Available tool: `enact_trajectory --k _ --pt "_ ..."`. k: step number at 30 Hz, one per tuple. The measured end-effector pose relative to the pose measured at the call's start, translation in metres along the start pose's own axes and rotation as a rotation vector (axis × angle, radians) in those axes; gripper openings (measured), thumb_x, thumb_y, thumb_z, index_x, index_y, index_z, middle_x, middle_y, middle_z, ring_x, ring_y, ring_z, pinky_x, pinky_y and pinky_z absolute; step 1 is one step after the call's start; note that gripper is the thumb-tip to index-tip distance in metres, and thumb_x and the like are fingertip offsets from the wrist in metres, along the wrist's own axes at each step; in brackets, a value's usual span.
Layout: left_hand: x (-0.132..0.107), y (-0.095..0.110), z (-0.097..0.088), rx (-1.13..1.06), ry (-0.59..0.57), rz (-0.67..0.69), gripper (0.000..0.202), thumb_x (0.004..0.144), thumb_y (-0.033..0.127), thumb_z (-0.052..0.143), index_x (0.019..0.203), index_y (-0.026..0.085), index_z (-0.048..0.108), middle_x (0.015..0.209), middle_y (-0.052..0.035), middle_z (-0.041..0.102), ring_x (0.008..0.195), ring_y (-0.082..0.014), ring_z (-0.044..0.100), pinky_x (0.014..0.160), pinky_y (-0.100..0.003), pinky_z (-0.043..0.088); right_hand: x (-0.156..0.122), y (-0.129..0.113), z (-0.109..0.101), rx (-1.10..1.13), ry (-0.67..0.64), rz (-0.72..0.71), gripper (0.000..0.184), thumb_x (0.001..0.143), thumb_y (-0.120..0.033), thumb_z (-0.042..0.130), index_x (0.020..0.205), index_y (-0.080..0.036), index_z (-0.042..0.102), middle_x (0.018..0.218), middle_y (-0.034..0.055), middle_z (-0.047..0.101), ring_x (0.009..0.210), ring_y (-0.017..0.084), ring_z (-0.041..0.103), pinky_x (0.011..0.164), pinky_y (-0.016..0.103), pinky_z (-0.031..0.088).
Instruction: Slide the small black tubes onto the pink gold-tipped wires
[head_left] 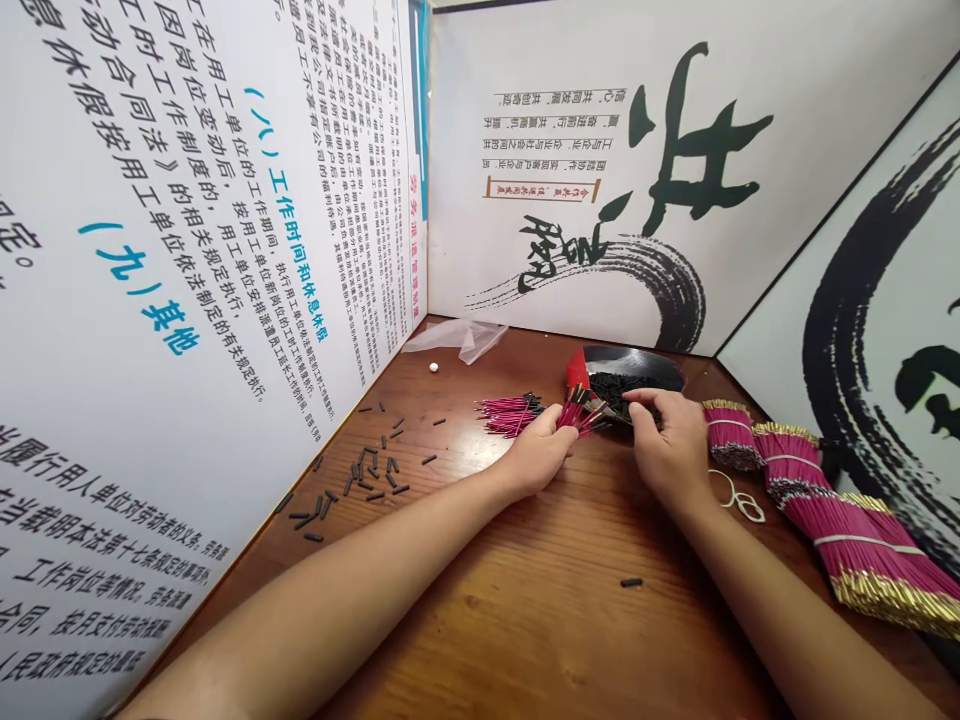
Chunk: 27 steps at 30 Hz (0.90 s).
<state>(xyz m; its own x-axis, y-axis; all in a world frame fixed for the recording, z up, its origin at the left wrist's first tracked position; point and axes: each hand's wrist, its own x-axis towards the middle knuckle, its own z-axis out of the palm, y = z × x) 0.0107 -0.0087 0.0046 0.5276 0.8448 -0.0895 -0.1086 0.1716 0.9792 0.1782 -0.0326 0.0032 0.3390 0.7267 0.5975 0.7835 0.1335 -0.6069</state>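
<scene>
My left hand (pixel 541 450) is closed around a small bunch of pink wires (pixel 576 408), whose tips fan out to the right. Some of those tips look gold and others black. My right hand (pixel 667 435) is at the near edge of a black-and-red container (pixel 634 362) full of small black tube pieces (pixel 621 390). Its thumb and forefinger are drawn together over the pieces; whatever is between them is too small to make out. A loose pile of pink wires with black ends (pixel 510 415) lies just left of my left hand.
Short black tubes (pixel 367 470) are scattered on the wooden table (pixel 480 620) at left; one stray tube (pixel 631 582) lies nearer me. Banded pink wire bundles (pixel 870 545) and white rubber bands (pixel 742 500) sit at right. A clear plastic bag (pixel 469 338) lies at back. Printed panels (pixel 577 60) enclose the table.
</scene>
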Motion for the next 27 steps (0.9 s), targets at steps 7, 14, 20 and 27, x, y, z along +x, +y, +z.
enact_trajectory --k 7,14,20,27 --pt "0.002 -0.004 -0.001 0.094 -0.005 0.121 0.005 0.084 0.017 0.046 0.088 0.018 0.048 0.061 0.0064 0.038 0.052 -0.0075 0.029 0.053 -0.020 0.027 -0.002 0.024 0.003 -0.545 -0.299 -0.129 0.032 0.086 -0.038 0.049 0.098 -0.021 0.073 0.108 0.0124 0.072 0.105 0.033 0.052 0.090 0.053 0.031" --pt "0.001 -0.004 -0.001 0.198 0.023 0.174 0.008 0.082 0.015 0.046 0.089 0.017 0.049 0.063 0.0063 0.039 0.056 -0.0082 0.031 0.057 -0.021 0.029 -0.003 0.024 0.005 -0.572 -0.344 -0.142 0.032 0.085 -0.031 0.048 0.100 -0.021 0.074 0.113 0.0100 0.072 0.104 0.031 0.055 0.088 0.049 0.032" --pt "0.004 -0.006 -0.001 0.258 0.022 0.202 0.010 0.081 0.014 0.047 0.090 0.016 0.051 0.069 0.0051 0.042 0.062 -0.0087 0.034 0.062 -0.021 0.032 -0.003 0.014 0.001 -0.675 -0.384 -0.097 0.038 0.089 -0.031 0.042 0.109 -0.020 0.073 0.116 0.0084 0.072 0.110 0.030 0.052 0.091 0.047 0.029" --pt "0.007 -0.010 -0.002 0.266 0.004 0.214 0.015 0.077 0.012 0.049 0.091 0.015 0.052 0.074 0.0042 0.044 0.064 -0.0084 0.036 0.060 -0.022 0.031 -0.003 0.019 0.002 -0.646 -0.306 -0.133 0.037 0.089 -0.028 0.044 0.112 -0.016 0.071 0.116 0.0089 0.072 0.109 0.028 0.054 0.091 0.045 0.029"
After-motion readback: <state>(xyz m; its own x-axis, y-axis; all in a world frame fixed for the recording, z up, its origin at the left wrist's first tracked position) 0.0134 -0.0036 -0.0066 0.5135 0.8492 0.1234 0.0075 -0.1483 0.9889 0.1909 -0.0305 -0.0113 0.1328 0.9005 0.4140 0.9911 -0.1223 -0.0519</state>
